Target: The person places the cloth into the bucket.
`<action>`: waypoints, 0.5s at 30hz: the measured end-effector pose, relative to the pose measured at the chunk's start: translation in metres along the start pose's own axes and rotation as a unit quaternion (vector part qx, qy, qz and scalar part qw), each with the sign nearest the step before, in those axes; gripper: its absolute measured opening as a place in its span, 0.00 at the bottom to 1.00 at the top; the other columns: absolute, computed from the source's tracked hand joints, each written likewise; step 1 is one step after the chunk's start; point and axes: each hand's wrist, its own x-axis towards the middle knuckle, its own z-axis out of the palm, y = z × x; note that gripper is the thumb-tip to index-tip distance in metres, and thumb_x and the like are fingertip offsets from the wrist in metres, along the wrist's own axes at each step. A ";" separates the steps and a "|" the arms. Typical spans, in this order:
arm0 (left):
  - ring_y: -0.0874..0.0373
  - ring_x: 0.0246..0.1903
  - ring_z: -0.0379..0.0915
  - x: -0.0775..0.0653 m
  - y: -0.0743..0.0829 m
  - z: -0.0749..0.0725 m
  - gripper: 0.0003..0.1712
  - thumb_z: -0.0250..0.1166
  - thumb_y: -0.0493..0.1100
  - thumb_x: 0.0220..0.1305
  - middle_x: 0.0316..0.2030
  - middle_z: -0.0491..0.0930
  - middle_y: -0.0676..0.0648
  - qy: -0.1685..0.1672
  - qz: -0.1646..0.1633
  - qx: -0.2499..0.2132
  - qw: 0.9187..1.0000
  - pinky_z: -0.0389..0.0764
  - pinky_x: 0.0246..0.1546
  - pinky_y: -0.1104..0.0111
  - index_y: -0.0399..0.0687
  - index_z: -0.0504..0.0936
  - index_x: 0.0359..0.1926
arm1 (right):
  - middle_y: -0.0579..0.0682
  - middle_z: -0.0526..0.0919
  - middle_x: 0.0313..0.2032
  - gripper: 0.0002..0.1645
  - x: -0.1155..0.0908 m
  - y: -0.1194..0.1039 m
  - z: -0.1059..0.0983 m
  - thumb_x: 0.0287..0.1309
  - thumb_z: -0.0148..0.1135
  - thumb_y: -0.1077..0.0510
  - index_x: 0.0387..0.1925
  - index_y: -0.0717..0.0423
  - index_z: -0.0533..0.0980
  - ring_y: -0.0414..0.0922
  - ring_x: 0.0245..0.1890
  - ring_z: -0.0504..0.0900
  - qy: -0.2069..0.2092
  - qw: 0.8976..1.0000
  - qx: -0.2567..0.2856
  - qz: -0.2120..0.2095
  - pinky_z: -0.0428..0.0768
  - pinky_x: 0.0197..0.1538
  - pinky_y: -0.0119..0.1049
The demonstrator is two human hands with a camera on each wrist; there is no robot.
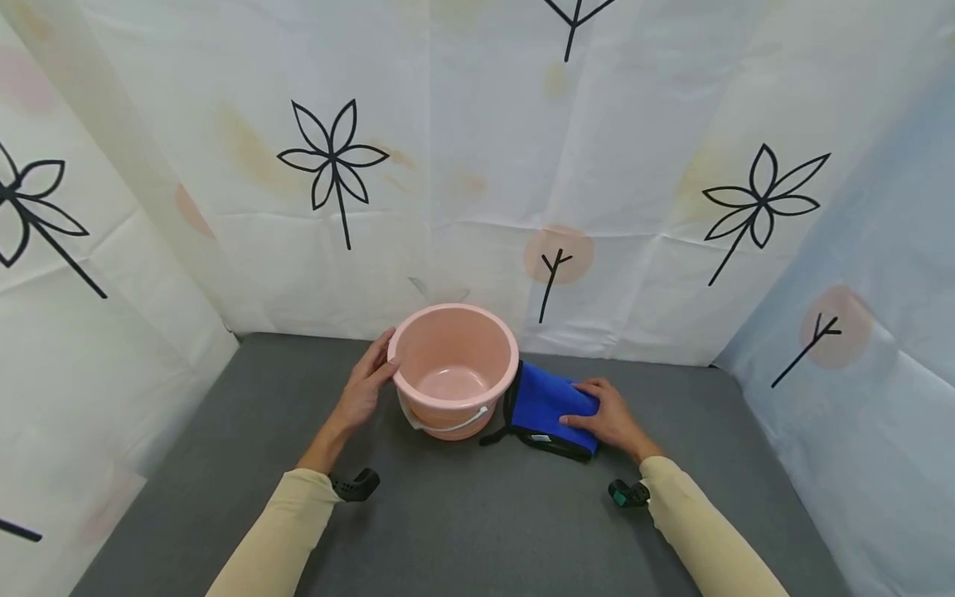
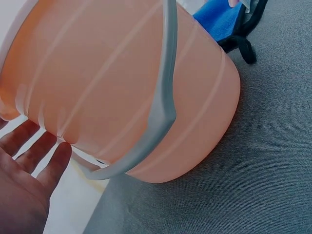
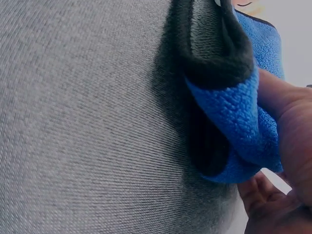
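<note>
A pink plastic bucket (image 1: 453, 356) stands upright at the back of the table, its pale handle (image 1: 448, 427) hanging down in front. My left hand (image 1: 366, 383) touches the bucket's left side near the rim, and in the left wrist view its fingers (image 2: 57, 163) lie fairly straight against the wall. To the right of the bucket lies a folded blue cloth (image 1: 548, 398) with black edging and a small white label. My right hand (image 1: 608, 414) grips the cloth's right end. In the right wrist view, the thumb presses on the folded cloth (image 3: 231, 114), whose layers bulge at the fold.
A dark grey surface (image 1: 462, 531) spreads under everything. White fabric walls (image 1: 477, 166) with black leaf drawings enclose it at the back and both sides; the bucket stands close to the back one. A black strap loop (image 1: 492, 436) sticks out from the cloth beside the bucket.
</note>
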 end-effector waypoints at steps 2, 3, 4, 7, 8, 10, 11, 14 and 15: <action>0.38 0.74 0.53 0.000 0.000 0.000 0.34 0.49 0.37 0.79 0.76 0.54 0.32 0.002 0.000 0.003 1.000 0.69 0.55 0.81 0.36 0.50 0.79 | 0.66 0.74 0.58 0.39 0.000 -0.001 0.000 0.53 0.78 0.49 0.60 0.68 0.77 0.67 0.60 0.72 0.012 1.000 0.005 -0.010 0.68 0.62 0.65; 0.38 0.74 0.53 0.000 0.001 0.000 0.34 0.49 0.37 0.79 0.76 0.54 0.32 0.003 -0.001 0.004 1.000 0.69 0.55 0.81 0.36 0.49 0.79 | 0.65 0.76 0.56 0.36 0.000 -0.001 0.000 0.53 0.78 0.50 0.58 0.68 0.79 0.66 0.58 0.74 0.018 1.000 0.006 -0.015 0.69 0.61 0.64; 0.38 0.74 0.52 0.000 0.001 0.000 0.34 0.49 0.37 0.79 0.76 0.54 0.33 0.003 -0.002 0.004 1.000 0.69 0.55 0.80 0.36 0.49 0.79 | 0.63 0.78 0.54 0.33 -0.001 -0.001 0.001 0.53 0.78 0.52 0.56 0.68 0.80 0.65 0.56 0.76 0.025 0.999 0.008 -0.019 0.71 0.60 0.63; 0.39 0.74 0.53 0.000 0.002 0.001 0.33 0.49 0.37 0.79 0.76 0.54 0.33 0.006 -0.003 0.005 1.000 0.69 0.55 0.80 0.36 0.50 0.79 | 0.60 0.82 0.49 0.25 -0.001 -0.001 0.002 0.54 0.78 0.55 0.50 0.66 0.84 0.61 0.52 0.79 0.041 0.998 0.015 -0.034 0.75 0.57 0.61; 0.39 0.74 0.53 0.001 0.002 0.001 0.34 0.49 0.36 0.79 0.76 0.55 0.33 0.006 -0.004 0.002 1.000 0.69 0.55 0.80 0.36 0.50 0.79 | 0.59 0.83 0.48 0.23 -0.002 -0.001 0.002 0.54 0.78 0.57 0.48 0.65 0.85 0.60 0.50 0.81 0.048 0.998 0.019 -0.038 0.75 0.56 0.60; 0.39 0.74 0.53 0.002 0.002 0.001 0.34 0.49 0.36 0.79 0.76 0.55 0.33 0.006 -0.005 -0.002 1.000 0.69 0.55 0.79 0.36 0.50 0.79 | 0.57 0.85 0.46 0.19 -0.002 -0.001 0.003 0.54 0.78 0.58 0.46 0.64 0.86 0.59 0.48 0.82 0.060 0.997 0.024 -0.048 0.77 0.53 0.58; 0.39 0.74 0.53 0.002 0.002 0.001 0.33 0.49 0.36 0.79 0.76 0.54 0.33 0.006 -0.005 -0.003 1.000 0.69 0.55 0.80 0.36 0.50 0.79 | 0.57 0.86 0.45 0.18 -0.003 -0.002 0.003 0.53 0.78 0.59 0.45 0.63 0.86 0.58 0.47 0.83 0.067 0.996 0.026 -0.052 0.78 0.52 0.57; 0.39 0.74 0.53 0.002 0.002 0.001 0.33 0.49 0.35 0.79 0.76 0.54 0.34 0.004 -0.006 -0.004 1.000 0.70 0.55 0.80 0.36 0.50 0.79 | 0.55 0.87 0.42 0.15 -0.004 -0.004 0.000 0.52 0.78 0.60 0.41 0.62 0.87 0.55 0.44 0.84 0.089 0.993 0.037 -0.064 0.81 0.48 0.51; 0.39 0.74 0.53 0.002 0.002 0.001 0.33 0.49 0.35 0.79 0.77 0.53 0.34 0.002 -0.006 -0.003 1.000 0.70 0.55 0.80 0.36 0.50 0.79 | 0.55 0.87 0.41 0.14 -0.005 -0.005 -0.002 0.51 0.78 0.61 0.41 0.61 0.88 0.54 0.43 0.84 0.096 0.992 0.039 -0.067 0.81 0.47 0.48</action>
